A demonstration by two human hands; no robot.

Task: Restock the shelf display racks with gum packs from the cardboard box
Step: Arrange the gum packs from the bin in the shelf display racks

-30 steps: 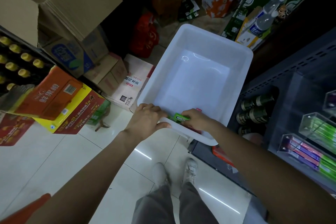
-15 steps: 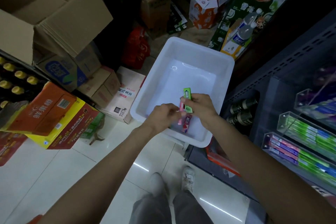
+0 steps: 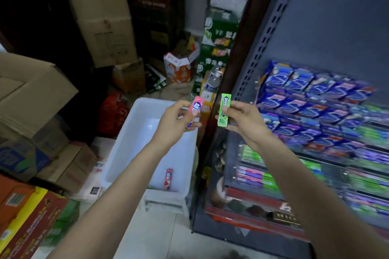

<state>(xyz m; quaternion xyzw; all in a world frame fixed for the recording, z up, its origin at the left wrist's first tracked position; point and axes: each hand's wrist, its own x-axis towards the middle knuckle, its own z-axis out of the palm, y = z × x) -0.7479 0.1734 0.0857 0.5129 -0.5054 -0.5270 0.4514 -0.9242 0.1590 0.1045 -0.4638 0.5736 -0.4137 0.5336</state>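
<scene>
A: Start at the left edge. What's there?

B: Stacked cartons (image 3: pixel 35 214), red, yellow and orange, cut off by the frame, with print too blurred to read. Above them is an open cardboard box (image 3: pixel 31 94), only partly in view, so its inside can't be seen. A tall brown box (image 3: pixel 101 21) stands further back in the dark.

A: And the middle?

B: A white plastic tub (image 3: pixel 126 153) sits on the floor. One red gum pack (image 3: pixel 168 179) lies near its close wall. The left forearm crosses the tub's near corner and hides part of the bottom.

A: The left hand?

B: The left hand (image 3: pixel 172 126) is raised over the tub, fingers curled around a pink gum pack (image 3: pixel 195 109). The pack's lower end shows below the fingers, its middle is covered, and the label is unreadable.

A: Then the right hand?

B: The right hand (image 3: pixel 244 120) pinches a green gum pack (image 3: pixel 224 110) upright, thumb across its face, just beside the pink one but apart from it. It is held in front of the shelf's dark upright post.

A: And the racks?

B: The shelf display racks (image 3: pixel 315 128) fill the right side, rows of blue, purple and green packs. They are smeared by motion blur, so separate packs and compartments are hard to make out, and the far right is cut off.
</scene>
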